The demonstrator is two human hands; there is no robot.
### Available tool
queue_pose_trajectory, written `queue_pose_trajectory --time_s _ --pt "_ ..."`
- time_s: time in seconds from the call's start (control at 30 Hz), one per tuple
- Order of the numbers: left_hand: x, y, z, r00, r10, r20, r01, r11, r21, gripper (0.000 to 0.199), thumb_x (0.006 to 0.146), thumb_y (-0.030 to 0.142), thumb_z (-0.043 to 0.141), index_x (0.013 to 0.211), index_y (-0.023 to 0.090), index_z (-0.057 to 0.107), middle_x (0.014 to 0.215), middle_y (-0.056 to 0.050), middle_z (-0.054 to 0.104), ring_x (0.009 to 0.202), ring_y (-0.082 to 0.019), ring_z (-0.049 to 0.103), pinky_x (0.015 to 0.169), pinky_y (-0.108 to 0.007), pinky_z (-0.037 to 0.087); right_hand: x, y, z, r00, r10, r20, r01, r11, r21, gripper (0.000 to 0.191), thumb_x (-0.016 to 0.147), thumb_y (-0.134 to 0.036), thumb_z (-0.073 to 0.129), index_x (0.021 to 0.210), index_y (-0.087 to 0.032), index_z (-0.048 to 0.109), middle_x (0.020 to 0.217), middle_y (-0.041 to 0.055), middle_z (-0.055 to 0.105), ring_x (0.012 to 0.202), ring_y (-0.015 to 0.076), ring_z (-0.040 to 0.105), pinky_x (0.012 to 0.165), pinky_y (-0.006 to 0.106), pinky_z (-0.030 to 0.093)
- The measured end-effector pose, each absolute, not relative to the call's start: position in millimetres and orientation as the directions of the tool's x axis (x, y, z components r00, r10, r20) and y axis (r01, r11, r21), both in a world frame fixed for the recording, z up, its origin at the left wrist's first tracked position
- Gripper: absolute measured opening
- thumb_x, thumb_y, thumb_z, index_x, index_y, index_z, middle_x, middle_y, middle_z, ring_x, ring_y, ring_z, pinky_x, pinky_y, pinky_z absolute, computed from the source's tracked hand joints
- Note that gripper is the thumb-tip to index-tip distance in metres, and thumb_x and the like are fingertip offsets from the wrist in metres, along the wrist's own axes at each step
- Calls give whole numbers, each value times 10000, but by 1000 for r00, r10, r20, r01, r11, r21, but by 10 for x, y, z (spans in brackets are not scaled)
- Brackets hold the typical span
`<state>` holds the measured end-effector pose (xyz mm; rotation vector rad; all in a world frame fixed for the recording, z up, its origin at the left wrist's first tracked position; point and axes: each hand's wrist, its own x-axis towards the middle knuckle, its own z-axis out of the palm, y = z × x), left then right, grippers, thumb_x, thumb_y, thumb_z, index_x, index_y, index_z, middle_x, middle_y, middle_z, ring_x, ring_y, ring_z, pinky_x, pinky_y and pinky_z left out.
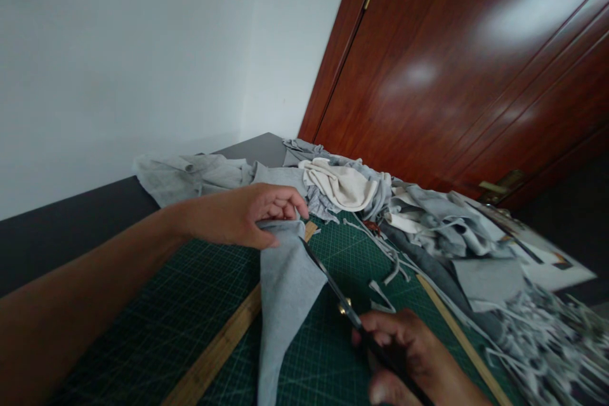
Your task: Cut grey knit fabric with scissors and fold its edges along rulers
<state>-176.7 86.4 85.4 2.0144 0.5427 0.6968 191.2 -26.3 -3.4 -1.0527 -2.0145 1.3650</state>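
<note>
My left hand (266,212) pinches the top edge of a grey fabric piece (288,292), which hangs down in a tapering strip over the green cutting mat (190,304). In my right hand (409,355) is a pair of dark scissors (349,309) with a brass-coloured pivot. Their blades point up and left, and the tip meets the fabric's upper right edge, close to my left fingers. Whether the blades are parted I cannot make out. A wooden ruler (216,352) lies on the mat, passing behind the fabric.
Heaped grey cloth (204,174) and a cream cloth (340,184) lie along the far side. More grey scraps (447,222) and a tangle of thin strips (552,336) are at right. Another wooden ruler (461,336) rests there. A white wall (133,57) and wooden door (442,76) stand behind.
</note>
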Motion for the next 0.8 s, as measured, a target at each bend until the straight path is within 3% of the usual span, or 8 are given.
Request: queue_pose_trajectory --time_s 0.17,0.3,0.47,0.63,0.8 --pt "-1849 889 885 728 677 107 214 -373 903 434 741 137 815 1093 211 571 1026 2 684 904 -166 671 775 -275 517 1868 -236 -7 -594 804 3 302 227 -926 567 801 -683 909 1040 -192 756 585 -93 440 474 61 314 414 213 176" --pt "-1914 887 953 692 721 41 315 -353 881 306 780 172 779 1021 193 591 1008 -12 713 920 -188 676 813 -306 507 1863 -243 21 -604 797 6 299 234 -925 566 810 -683 900 1037 -186 753 576 -88 463 471 64 341 408 203 188" --pt "-2020 944 1003 645 759 90 374 -415 829 159 870 294 726 909 154 661 881 -5 701 797 -157 619 756 -276 469 1969 -258 -62 -573 818 -53 371 201 -907 665 805 -754 867 1137 -193 733 592 -85 514 451 67 377 398 195 237" --pt "-2098 992 1009 626 759 179 336 -469 817 253 938 368 676 834 140 711 794 7 669 755 -145 562 721 -244 422 2007 -284 -158 -537 843 -20 334 191 -923 690 792 -766 875 1167 -208 720 593 -88 500 441 67 371 393 200 237" --pt "-2077 947 994 570 778 265 250 -472 846 337 1032 293 576 767 128 703 738 30 598 747 -129 511 735 -233 405 1968 -283 -96 -557 830 -33 319 177 -931 682 790 -752 886 1153 -198 722 609 -80 509 463 71 389 404 198 253"
